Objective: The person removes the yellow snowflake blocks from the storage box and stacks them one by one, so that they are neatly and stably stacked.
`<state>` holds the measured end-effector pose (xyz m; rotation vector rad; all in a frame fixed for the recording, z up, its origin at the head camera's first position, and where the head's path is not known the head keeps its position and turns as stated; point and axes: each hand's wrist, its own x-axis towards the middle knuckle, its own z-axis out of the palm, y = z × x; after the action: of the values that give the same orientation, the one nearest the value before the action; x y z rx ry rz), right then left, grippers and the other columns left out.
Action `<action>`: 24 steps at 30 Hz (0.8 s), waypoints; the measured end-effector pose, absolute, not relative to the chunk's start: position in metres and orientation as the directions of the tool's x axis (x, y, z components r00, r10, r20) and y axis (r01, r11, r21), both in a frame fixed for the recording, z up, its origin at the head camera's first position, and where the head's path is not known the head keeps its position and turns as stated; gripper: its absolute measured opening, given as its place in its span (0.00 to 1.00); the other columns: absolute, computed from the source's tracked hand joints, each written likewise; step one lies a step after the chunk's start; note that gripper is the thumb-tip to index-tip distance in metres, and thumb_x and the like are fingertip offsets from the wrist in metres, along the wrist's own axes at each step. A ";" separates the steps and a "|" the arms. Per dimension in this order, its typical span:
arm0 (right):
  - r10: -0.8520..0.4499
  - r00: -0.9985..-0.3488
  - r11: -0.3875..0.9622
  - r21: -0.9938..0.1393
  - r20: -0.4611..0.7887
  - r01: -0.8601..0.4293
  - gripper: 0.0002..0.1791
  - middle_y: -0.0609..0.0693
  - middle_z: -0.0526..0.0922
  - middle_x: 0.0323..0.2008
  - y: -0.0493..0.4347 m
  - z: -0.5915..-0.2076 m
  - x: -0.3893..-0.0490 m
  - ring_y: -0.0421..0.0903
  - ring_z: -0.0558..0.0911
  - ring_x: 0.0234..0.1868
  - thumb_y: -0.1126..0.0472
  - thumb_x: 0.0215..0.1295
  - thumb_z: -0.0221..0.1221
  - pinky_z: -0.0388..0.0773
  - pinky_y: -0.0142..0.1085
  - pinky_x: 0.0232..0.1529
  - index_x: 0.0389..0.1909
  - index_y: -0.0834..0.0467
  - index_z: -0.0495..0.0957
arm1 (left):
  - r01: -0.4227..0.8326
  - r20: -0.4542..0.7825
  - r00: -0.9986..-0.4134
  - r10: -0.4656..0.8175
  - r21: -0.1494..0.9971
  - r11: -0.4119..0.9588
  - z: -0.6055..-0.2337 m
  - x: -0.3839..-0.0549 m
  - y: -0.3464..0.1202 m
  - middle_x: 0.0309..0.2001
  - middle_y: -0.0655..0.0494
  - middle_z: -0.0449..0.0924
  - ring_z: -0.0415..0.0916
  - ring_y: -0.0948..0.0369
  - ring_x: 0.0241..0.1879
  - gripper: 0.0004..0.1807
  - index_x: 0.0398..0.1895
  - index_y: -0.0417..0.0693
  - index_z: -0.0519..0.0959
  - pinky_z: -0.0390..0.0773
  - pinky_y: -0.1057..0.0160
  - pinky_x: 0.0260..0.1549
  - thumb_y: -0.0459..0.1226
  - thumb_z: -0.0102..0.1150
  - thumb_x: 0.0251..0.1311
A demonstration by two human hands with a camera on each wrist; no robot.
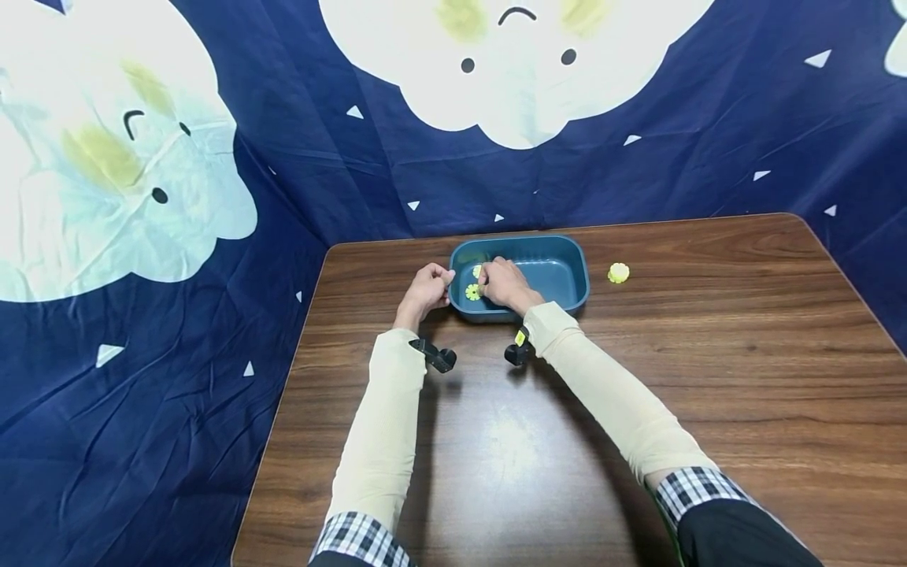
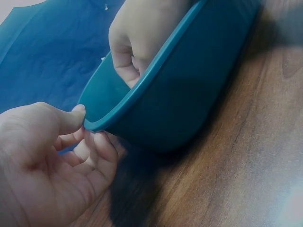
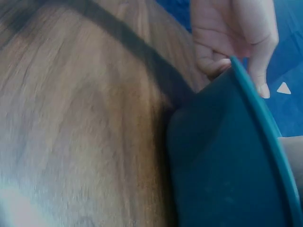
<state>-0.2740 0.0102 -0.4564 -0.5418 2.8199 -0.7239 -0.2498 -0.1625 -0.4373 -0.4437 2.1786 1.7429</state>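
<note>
A blue-green rectangular basin [image 1: 560, 305] stands near the back edge of the table. My left hand [image 1: 427, 289] pinches the rim at its left end, the thumb inside and the fingers outside, as the left wrist view [image 2: 57, 161] also shows. My right hand [image 1: 505, 282] reaches down into the basin with bent fingers. Beside its fingertips are two yellow flower-shaped pieces, a nearer one [image 1: 472, 292] and a farther one [image 1: 477, 271], on the basin's left part. The basin wall hides the right fingertips in both wrist views, so whether they grip a piece is unclear.
Another yellow flower-shaped piece [image 1: 619, 272] lies on the wooden table [image 1: 708, 339] to the right of the basin. A dark blue cloth [image 1: 305, 157] printed with clouds hangs behind the table and along its left side.
</note>
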 end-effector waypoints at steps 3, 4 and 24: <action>-0.397 -0.916 0.784 -0.541 -0.061 -0.304 0.01 0.53 0.78 0.36 0.012 -0.457 -0.274 0.51 0.73 0.45 0.64 0.56 0.60 0.70 0.42 0.54 0.30 0.56 0.80 | -0.428 -0.428 -0.902 -0.046 0.879 0.209 -0.437 -0.249 -0.162 0.30 0.53 0.65 0.65 0.62 0.25 0.09 0.34 0.46 0.65 0.72 0.70 0.21 0.40 0.49 0.70; -0.397 -0.916 0.774 -0.557 -0.056 -0.301 0.02 0.53 0.78 0.36 0.013 -0.456 -0.274 0.50 0.73 0.44 0.64 0.56 0.60 0.70 0.42 0.53 0.30 0.56 0.80 | -0.427 -0.427 -0.903 -0.046 0.880 0.210 -0.437 -0.249 -0.162 0.30 0.53 0.65 0.65 0.62 0.25 0.09 0.34 0.46 0.65 0.72 0.70 0.21 0.40 0.49 0.70; -0.313 -0.950 0.633 -0.745 0.000 -0.209 0.06 0.55 0.77 0.43 0.042 -0.435 -0.266 0.51 0.73 0.46 0.58 0.64 0.61 0.72 0.44 0.50 0.34 0.56 0.80 | -0.425 -0.426 -0.904 -0.041 0.880 0.211 -0.434 -0.246 -0.162 0.30 0.52 0.64 0.64 0.62 0.26 0.09 0.34 0.47 0.65 0.72 0.70 0.22 0.40 0.49 0.70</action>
<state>-0.2656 0.0418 -0.4346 -0.4373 2.7205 -1.2164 -0.2458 -0.1619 -0.4340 -0.4375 2.1801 1.7433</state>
